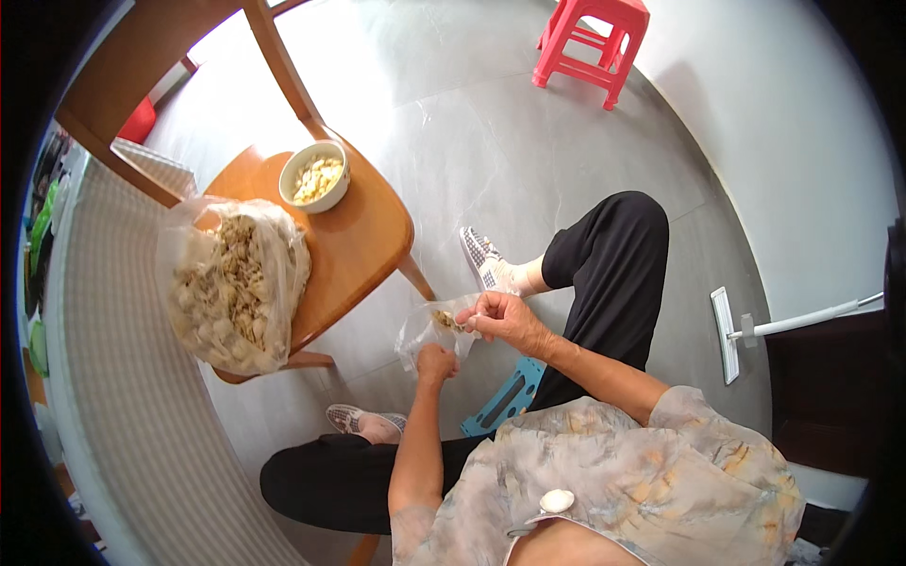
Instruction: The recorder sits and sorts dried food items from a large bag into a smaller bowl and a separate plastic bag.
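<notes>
My left hand (437,363) is closed on the near edge of a small clear plastic bag (414,336), between my knees and above the floor. Brown, husk-like scraps (446,320) lie inside this bag. At its right side my right hand (506,322) has thumb and forefinger brought together; whether a small piece or the bag's film is between them is too small to tell. On a wooden chair (368,244) ahead to my left stands a white bowl (333,200) of pale yellow pieces resembling peeled garlic cloves. Beside it sits a large clear bag (237,283) of brownish bulbs and husks.
A blue plastic stool (506,396) shows beneath me. The red plastic stool (594,49) stands near the wall at the far right. A flat mop (725,336) leans at the right. Along the left hangs a striped cloth (127,339). Grey tiles (495,156) cover the floor.
</notes>
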Demonstrator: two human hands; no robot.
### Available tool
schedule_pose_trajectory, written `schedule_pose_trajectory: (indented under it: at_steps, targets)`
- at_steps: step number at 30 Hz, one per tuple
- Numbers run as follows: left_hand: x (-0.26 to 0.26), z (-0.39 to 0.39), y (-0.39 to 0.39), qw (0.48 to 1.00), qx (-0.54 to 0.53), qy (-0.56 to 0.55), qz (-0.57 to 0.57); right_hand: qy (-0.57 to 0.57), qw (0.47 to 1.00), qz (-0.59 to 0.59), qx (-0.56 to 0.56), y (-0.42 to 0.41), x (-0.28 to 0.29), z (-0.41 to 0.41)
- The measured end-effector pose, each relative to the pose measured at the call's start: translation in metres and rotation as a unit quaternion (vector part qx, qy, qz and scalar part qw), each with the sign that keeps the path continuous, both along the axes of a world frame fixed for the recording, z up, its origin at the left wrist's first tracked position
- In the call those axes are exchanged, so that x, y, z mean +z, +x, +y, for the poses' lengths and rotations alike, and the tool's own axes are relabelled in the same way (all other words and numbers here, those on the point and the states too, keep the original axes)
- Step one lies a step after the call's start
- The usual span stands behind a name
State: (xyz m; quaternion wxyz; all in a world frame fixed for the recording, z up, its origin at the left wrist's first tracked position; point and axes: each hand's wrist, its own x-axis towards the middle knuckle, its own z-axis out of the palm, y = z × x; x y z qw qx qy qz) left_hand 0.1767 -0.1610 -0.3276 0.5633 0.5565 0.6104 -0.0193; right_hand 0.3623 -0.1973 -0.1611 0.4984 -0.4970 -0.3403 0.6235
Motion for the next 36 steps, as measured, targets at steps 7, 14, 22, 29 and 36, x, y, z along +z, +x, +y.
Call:
schedule_pose_trajectory:
  at_steps: [7,14,22,29,36]
  targets:
    - [0.012,-0.010,0.013,0.950,-0.198,0.202,0.134,-0.004,1.000,-0.021,-0.015,0.013,-0.003,0.000]
    - [-0.047,-0.001,-0.028,0.912,-0.265,0.284,0.132,0.004,0.999,0.033,0.004,-0.006,0.007,0.004]
    - [0.009,-0.003,-0.014,0.954,-0.144,0.248,0.086,-0.008,1.000,0.016,0.018,0.000,0.006,-0.004]
    - [-0.003,0.000,-0.010,0.957,-0.101,0.227,0.146,-0.020,0.999,0.018,0.021,-0.008,0.010,-0.003]
    - [0.038,-0.016,-0.001,0.943,-0.189,0.265,0.060,-0.009,0.999,-0.012,-0.030,0.000,0.000,-0.005]
